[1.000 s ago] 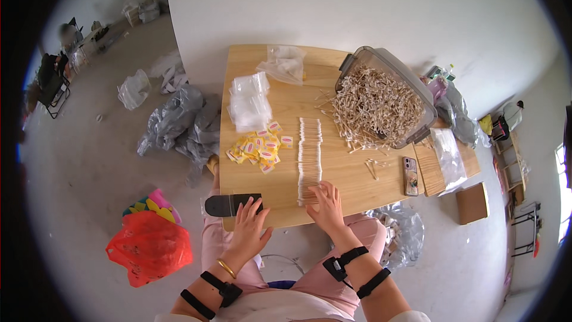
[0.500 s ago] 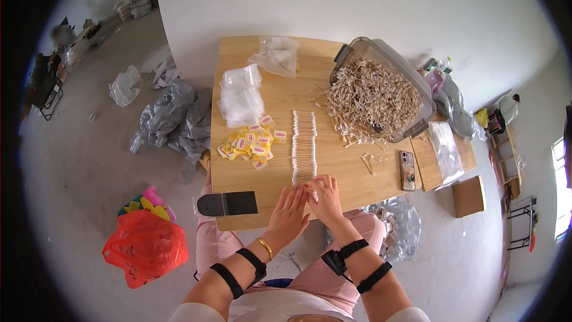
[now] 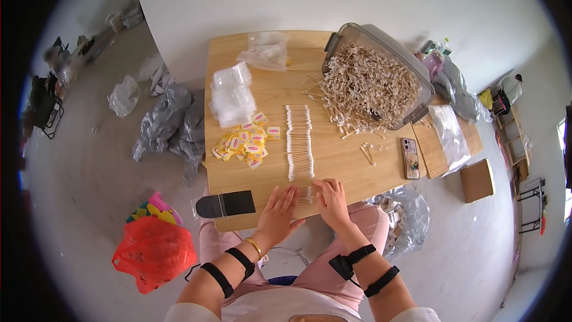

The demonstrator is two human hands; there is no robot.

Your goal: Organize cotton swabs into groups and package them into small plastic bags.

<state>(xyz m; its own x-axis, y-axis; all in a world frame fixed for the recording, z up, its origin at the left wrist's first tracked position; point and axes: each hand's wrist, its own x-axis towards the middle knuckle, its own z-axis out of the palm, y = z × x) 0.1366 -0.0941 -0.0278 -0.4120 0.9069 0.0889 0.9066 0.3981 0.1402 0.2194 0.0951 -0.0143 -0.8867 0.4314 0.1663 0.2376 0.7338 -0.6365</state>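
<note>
A long row of cotton swabs [image 3: 299,143] lies side by side down the middle of the wooden table [image 3: 369,185]. A small group of swabs [image 3: 304,195] sits just below it, past a narrow gap. My left hand [image 3: 277,210] rests at the group's left ends, fingers stretched out and flat. On the other side, my right hand [image 3: 333,201] has its fingers apart, with the tips near the group's right ends. Neither hand grips anything that I can see.
A grey bin [image 3: 411,65] tips loose swabs [image 3: 369,86] onto the table. Left of the row lie yellow-and-white packets [image 3: 244,141], clear bags [image 3: 231,95] and a black flat piece [image 3: 226,204]. A phone [image 3: 410,158] lies at right. A red bag [image 3: 154,253] is on the floor.
A small group of swabs now stands apart from the row's near end. My hands, close together over that end before, have parted to the group's two sides.
</note>
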